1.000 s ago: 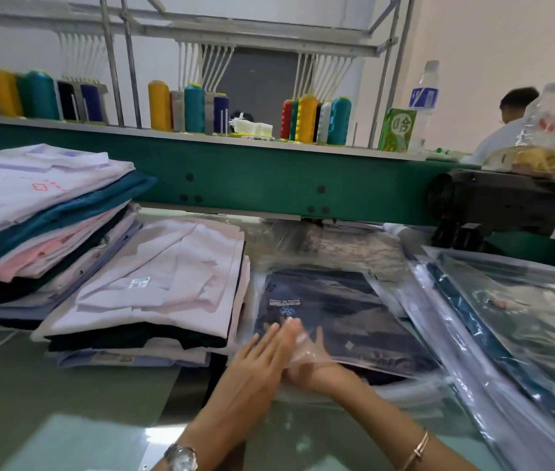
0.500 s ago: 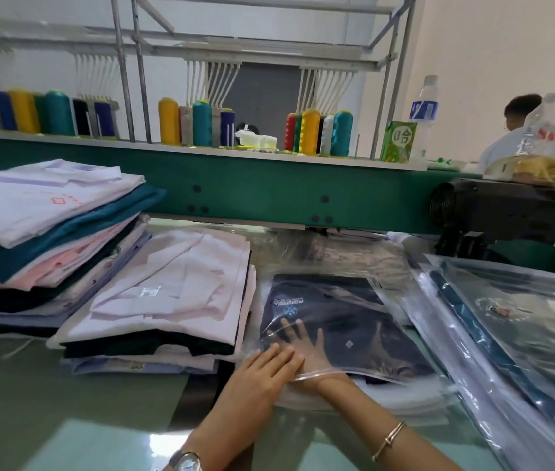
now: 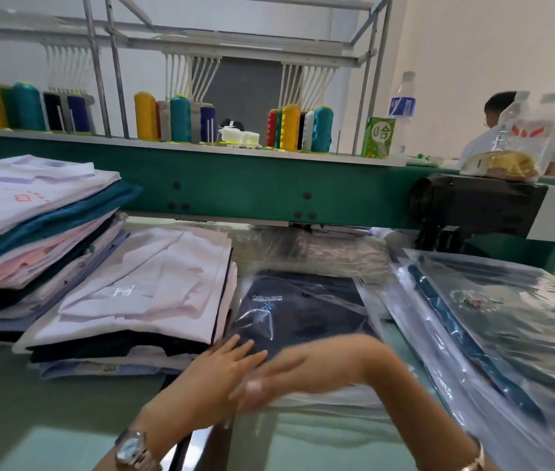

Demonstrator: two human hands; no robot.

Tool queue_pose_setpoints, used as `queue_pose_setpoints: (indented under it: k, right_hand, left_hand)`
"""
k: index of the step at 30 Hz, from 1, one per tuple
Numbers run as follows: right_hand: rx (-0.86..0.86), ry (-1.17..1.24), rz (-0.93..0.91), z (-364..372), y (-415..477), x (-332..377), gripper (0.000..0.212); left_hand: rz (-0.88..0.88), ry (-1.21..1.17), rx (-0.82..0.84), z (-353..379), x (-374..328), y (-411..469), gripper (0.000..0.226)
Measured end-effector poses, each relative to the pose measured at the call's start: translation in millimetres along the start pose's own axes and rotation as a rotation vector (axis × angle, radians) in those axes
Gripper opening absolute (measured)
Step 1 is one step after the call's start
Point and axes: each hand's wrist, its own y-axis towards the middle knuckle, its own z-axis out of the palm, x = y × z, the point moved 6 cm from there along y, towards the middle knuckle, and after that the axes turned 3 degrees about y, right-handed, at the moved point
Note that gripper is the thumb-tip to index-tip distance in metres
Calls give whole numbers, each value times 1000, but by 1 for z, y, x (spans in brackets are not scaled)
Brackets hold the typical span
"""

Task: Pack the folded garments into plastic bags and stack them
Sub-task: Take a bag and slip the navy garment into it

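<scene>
bagged navy garment (image 3: 306, 311): middle of surface (image 3: 48, 423). left hand (image 3: 221, 368): fingers straight, flat on its near left corner. right hand (image 3: 279, 377): crossed over its near edge, blurred; grip cannot be told.

Two hands (image 3: 221, 372) (image 3: 279, 373), two garment stacks (image 3: 31, 232) (image 3: 143, 294), three bottles (image 3: 403, 96) (image 3: 511, 124) (image 3: 546, 119)
</scene>
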Motion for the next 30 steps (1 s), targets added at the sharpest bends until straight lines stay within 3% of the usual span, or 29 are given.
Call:
queue_pose_setpoints:
  k: [3,6,9,11,16,21,30]
  right_hand:
    - [-94,260,-229,-45,5,-4,46]
    - [-393,559,-264,-104,28,-42,40]
    - [-798,644,-8,-157,58,-105,36]
    - [-945,532,188,-178,71,-141,36]
    - [-999,35,421,-188,95,-192,48]
    - [-996,-189,432,-168,117,-221,50]
    - [-951,-336,490,-156,120,-247,54]
  left_hand:
    - [-10,-137,54,-25,-7,-1,46]
    - [-86,10,92,-55,3,30,34]
    - [-177,146,-22,-77,21,87,28]
    - [-271,90,-108,-77,36,128,30]
    - [-453,-354,-177,-28,62,204,50]
    - [-414,-202,-250,20,75,226,54]
    - [-450,-336,-300,44,89,233,53]
